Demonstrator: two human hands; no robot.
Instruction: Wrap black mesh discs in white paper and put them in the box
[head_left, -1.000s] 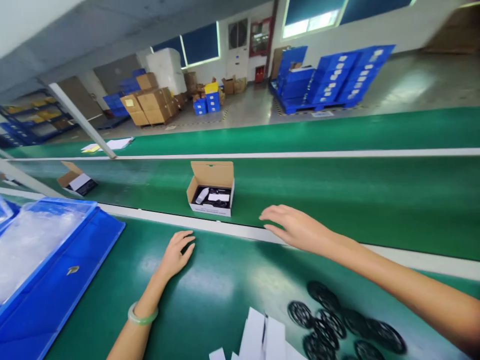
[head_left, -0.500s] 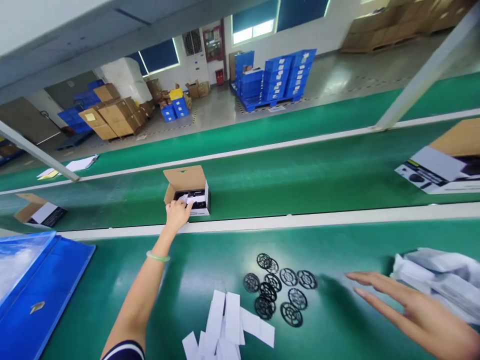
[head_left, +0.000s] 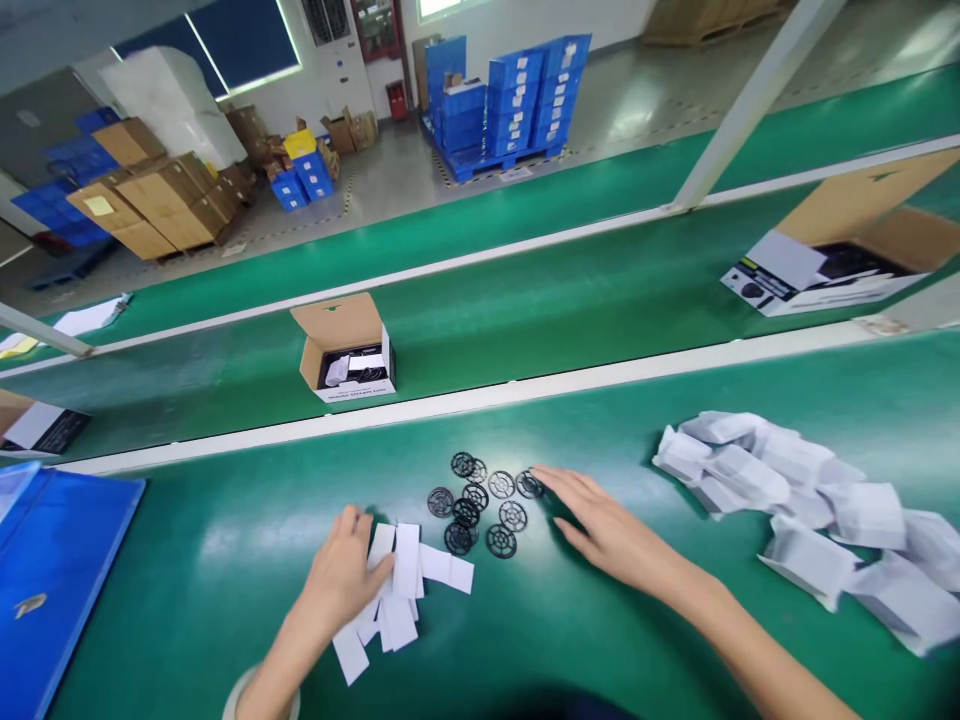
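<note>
My left hand (head_left: 341, 575) is at the left side of a loose pile of white paper slips (head_left: 407, 560), its thumb over the slips and apart from its fingers. No slip shows in its grasp. To the right, my right hand (head_left: 596, 525) is stretched out flat, fingers extended, with its fingertips on or just over the rightmost black spoked disc (head_left: 529, 485). Several more black spoked discs (head_left: 501, 541) lie in a loose cluster between my hands, some overlapping. Past them, an open carton (head_left: 358, 388) on the belt holds a white-wrapped piece, a white slip and dark parts.
Several white-wrapped packets (head_left: 810, 560) lie on the right of the green table. A blue bin (head_left: 75, 590) stands at the left edge. Other open cartons sit on the belt at the far right (head_left: 810, 275) and far left (head_left: 41, 425). A white rail (head_left: 450, 398) separates table and belt.
My left hand has come back from the open carton to the paper slips. My right hand has moved left to the black discs. The view has shifted down and to the right.
</note>
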